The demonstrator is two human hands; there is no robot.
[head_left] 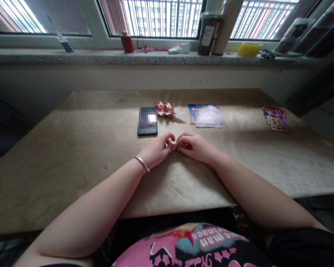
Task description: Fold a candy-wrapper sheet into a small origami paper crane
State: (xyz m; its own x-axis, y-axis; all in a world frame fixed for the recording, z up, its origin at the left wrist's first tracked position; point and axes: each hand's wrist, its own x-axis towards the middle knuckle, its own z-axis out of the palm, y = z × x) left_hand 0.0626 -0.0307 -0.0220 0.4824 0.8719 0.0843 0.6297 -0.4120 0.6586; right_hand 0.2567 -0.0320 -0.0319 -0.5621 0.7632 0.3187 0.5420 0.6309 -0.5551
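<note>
My left hand and my right hand meet at the middle of the beige table. Both hands are closed, pinching a small folded piece of coloured paper between their fingertips. Most of the paper is hidden by the fingers. A silver bangle sits on my left wrist. Just beyond the hands lie a dark phone and a few small folded red paper figures.
A stack of blue printed sheets lies right of the paper figures, and more colourful sheets near the right edge. The stone windowsill holds a red container, a dark jar and a yellow tape roll.
</note>
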